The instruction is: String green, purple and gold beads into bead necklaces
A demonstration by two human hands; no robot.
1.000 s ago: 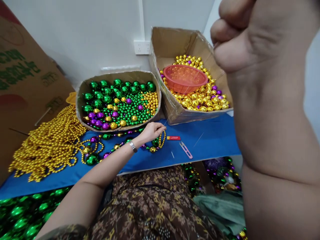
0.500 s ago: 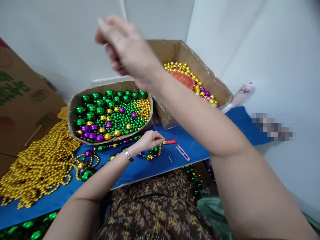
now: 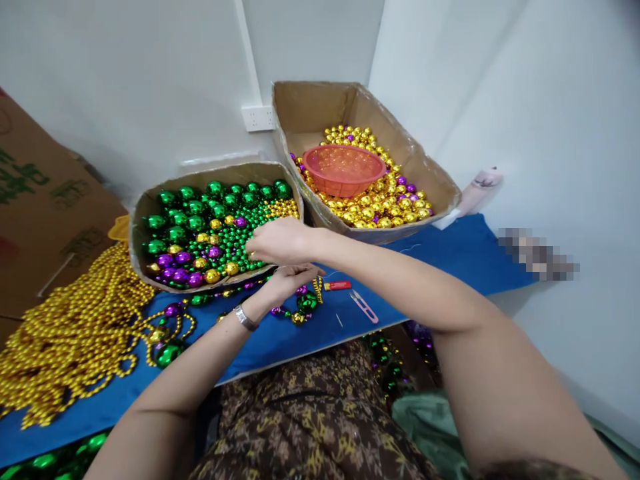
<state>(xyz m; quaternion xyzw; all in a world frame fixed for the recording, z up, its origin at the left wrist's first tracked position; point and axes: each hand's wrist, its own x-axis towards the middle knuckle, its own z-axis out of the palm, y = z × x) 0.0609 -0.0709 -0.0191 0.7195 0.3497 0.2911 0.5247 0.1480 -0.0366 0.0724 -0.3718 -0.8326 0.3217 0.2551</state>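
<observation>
Cardboard boxes (image 3: 225, 175) (image 3: 310, 110), two; hands (image 3: 287, 277) (image 3: 280, 241), two.

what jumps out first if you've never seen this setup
The shiny green beads fill the left cardboard box, where the right hand reaches over its near edge. Left of it, a big heap of gold bead strands spills over the blue table. Behind on the right, an orange basket sits on gold beads in a second box.

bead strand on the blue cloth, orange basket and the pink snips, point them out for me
bead strand (image 3: 306, 301), head view, on its big green bead
orange basket (image 3: 345, 175), head view, on its near mesh wall
snips (image 3: 364, 307), head view, on the middle of the pink handle
</observation>
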